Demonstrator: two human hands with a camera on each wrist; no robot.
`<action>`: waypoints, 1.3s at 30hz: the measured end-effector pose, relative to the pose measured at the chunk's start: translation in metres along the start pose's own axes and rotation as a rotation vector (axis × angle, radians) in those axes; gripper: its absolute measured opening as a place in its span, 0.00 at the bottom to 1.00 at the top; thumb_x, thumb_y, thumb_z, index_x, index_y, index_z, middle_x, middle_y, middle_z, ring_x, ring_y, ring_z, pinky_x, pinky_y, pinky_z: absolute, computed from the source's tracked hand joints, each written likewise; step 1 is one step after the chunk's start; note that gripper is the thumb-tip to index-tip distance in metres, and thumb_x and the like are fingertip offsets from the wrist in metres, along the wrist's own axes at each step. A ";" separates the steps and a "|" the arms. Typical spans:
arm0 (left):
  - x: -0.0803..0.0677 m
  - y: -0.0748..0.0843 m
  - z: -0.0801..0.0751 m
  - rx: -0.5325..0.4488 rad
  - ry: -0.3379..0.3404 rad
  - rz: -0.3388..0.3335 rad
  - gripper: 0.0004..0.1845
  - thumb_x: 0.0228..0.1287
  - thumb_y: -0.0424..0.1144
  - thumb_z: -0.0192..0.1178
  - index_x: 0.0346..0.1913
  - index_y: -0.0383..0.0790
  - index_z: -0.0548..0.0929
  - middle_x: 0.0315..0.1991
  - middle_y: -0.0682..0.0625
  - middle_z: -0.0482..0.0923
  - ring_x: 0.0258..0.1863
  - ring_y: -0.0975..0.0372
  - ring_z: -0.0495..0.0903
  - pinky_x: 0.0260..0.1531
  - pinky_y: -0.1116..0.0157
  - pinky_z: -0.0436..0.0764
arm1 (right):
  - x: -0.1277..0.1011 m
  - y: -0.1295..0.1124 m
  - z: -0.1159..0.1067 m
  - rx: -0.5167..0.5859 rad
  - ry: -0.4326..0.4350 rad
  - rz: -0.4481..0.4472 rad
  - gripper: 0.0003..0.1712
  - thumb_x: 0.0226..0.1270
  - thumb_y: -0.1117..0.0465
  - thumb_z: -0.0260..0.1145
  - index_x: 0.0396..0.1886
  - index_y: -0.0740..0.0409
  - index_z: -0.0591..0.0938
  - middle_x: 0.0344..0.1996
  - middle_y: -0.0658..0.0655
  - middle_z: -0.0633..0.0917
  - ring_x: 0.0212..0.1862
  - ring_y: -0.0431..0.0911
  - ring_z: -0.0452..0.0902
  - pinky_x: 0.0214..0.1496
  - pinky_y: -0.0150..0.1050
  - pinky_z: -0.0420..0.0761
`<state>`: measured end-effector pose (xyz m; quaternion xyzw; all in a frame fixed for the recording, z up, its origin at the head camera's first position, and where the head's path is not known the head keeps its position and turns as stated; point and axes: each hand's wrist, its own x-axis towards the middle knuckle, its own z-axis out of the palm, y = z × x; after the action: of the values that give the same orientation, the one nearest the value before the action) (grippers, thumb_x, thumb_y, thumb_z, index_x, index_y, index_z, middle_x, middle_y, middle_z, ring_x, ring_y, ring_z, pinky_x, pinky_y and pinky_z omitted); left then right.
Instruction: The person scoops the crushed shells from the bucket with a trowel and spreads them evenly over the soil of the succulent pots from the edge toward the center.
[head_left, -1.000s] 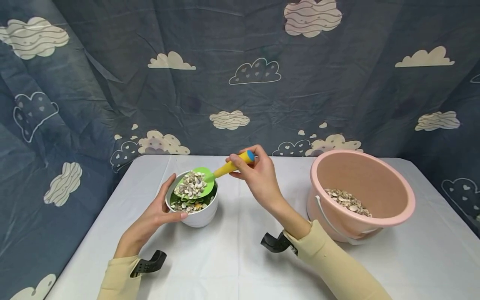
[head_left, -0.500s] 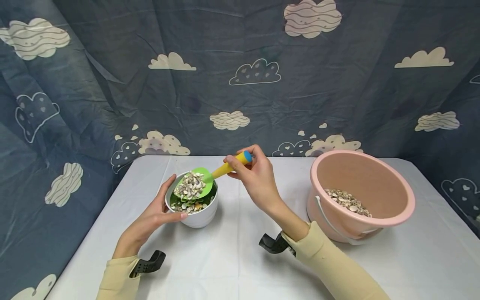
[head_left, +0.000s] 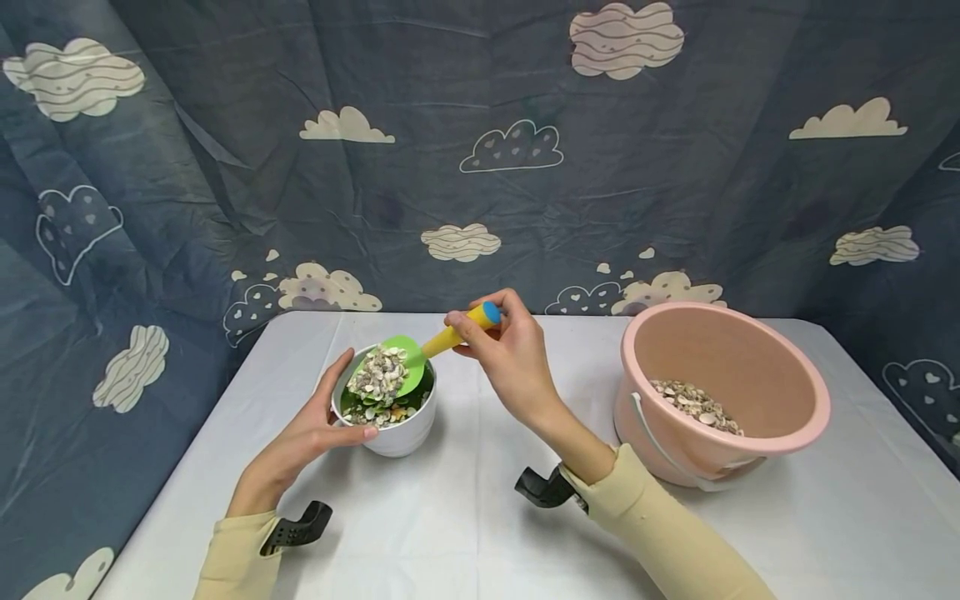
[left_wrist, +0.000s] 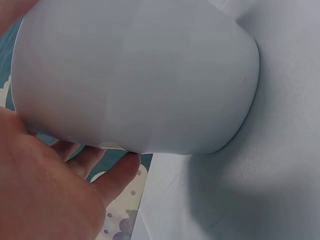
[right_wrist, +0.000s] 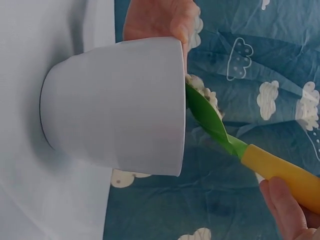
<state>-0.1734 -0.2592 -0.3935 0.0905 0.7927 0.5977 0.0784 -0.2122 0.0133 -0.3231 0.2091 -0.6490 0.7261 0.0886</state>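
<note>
My left hand (head_left: 303,437) grips a white flowerpot (head_left: 401,435), thumb on the near side of its rim and fingers along the left. In the left wrist view, the pot (left_wrist: 135,75) stands on the table beside the fingers. Inside it lie small shells (head_left: 397,412) and green leaves, partly hidden. Between thumb and fingers, my right hand (head_left: 512,358) pinches the yellow handle of a small green trowel (head_left: 412,362). A heap of shells (head_left: 377,375) fills the blade, which tilts down over the pot's mouth. The right wrist view shows the trowel (right_wrist: 207,117) right at the pot's rim.
A pink bucket (head_left: 723,317) with a white handle stands at the right of the table, shells (head_left: 693,404) in its bottom. White cloth (head_left: 480,508) covers the table. A dark blue cloud-print curtain (head_left: 405,200) hangs behind and at the left.
The trowel and right hand have shifted slightly left, the handle dipping a little. The left hand and pot stay in place.
</note>
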 end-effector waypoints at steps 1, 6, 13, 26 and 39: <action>0.000 0.000 0.000 0.005 0.000 0.001 0.59 0.52 0.39 0.73 0.80 0.56 0.42 0.78 0.45 0.34 0.76 0.46 0.35 0.67 0.37 0.41 | 0.000 0.000 0.000 -0.001 0.001 -0.001 0.19 0.66 0.59 0.70 0.46 0.66 0.72 0.42 0.62 0.85 0.45 0.50 0.85 0.43 0.43 0.84; 0.000 -0.001 0.000 0.026 0.004 -0.003 0.59 0.52 0.39 0.73 0.79 0.58 0.43 0.79 0.45 0.33 0.75 0.46 0.34 0.67 0.36 0.42 | 0.002 0.002 0.000 0.003 0.014 0.026 0.20 0.66 0.58 0.70 0.46 0.66 0.72 0.42 0.64 0.85 0.45 0.51 0.85 0.42 0.43 0.84; 0.001 -0.002 0.000 0.008 0.007 -0.006 0.60 0.52 0.39 0.74 0.79 0.57 0.43 0.78 0.44 0.33 0.75 0.47 0.35 0.68 0.38 0.42 | 0.008 0.008 -0.003 0.006 0.053 0.076 0.21 0.65 0.60 0.70 0.45 0.70 0.72 0.42 0.66 0.85 0.44 0.52 0.85 0.40 0.43 0.85; 0.001 -0.004 -0.001 -0.132 -0.056 0.023 0.57 0.55 0.34 0.68 0.80 0.53 0.39 0.78 0.42 0.31 0.75 0.46 0.38 0.68 0.42 0.44 | 0.010 0.001 -0.002 -0.043 0.034 0.057 0.20 0.65 0.57 0.70 0.42 0.67 0.72 0.39 0.63 0.86 0.43 0.51 0.86 0.39 0.43 0.85; 0.002 -0.005 -0.002 -0.075 -0.019 0.028 0.58 0.53 0.35 0.71 0.80 0.55 0.43 0.78 0.43 0.36 0.75 0.47 0.37 0.68 0.39 0.40 | 0.012 0.002 0.002 -0.114 0.030 -0.014 0.23 0.61 0.50 0.73 0.40 0.62 0.73 0.35 0.59 0.84 0.38 0.47 0.86 0.36 0.42 0.85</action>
<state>-0.1756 -0.2619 -0.3978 0.1042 0.7678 0.6270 0.0808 -0.2231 0.0094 -0.3196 0.1975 -0.6865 0.6902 0.1153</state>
